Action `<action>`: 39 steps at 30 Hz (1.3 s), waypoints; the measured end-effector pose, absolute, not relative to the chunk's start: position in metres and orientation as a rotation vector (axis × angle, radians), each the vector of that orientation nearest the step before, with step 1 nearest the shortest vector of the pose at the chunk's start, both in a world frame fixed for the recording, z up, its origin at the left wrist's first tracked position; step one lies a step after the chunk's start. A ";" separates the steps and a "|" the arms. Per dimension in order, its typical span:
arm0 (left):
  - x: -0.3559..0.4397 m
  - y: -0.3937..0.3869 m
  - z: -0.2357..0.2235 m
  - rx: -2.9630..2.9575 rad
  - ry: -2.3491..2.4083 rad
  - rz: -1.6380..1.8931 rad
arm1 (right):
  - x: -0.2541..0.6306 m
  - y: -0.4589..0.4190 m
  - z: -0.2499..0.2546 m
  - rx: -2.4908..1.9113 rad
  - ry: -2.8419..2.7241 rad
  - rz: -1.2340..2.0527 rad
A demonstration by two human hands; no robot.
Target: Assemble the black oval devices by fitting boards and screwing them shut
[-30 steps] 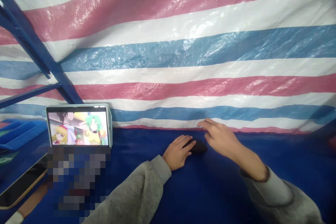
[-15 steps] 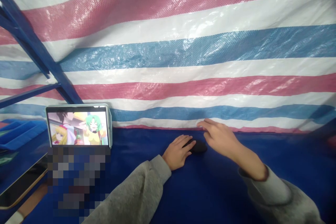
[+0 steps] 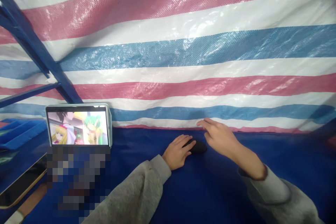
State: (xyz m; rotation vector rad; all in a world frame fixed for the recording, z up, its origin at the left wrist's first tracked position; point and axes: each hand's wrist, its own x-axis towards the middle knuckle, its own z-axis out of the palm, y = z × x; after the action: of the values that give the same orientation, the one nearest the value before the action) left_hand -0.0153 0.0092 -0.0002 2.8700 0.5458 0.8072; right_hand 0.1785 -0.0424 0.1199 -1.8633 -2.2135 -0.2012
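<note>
Here's the left hand (image 3: 177, 153), fingers (image 3: 183, 142) slightly spread against a small black oval object (image 3: 198, 146) on the blue tabletop (image 3: 210, 189), with the right hand (image 3: 219, 138) just beside it, fingers spread!

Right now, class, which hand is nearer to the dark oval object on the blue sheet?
Left. The left hand has its fingertips against the dark oval object, while the right hand sits beyond and to the right of it, apparently not touching.
</note>
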 end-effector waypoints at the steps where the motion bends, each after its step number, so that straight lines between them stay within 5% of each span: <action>1: -0.015 0.009 0.000 2.868 0.546 0.802 | 0.179 -0.042 0.119 -1.891 -2.194 -0.226; 39: -0.016 0.009 0.000 2.851 0.598 0.811 | 0.181 -0.041 0.116 -1.853 -2.066 -0.139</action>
State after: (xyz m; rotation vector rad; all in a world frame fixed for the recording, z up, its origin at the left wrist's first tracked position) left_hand -0.0158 0.0093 0.0002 2.8506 0.5978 0.8114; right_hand 0.1806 -0.0410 0.1162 -1.8531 -2.0663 -0.1388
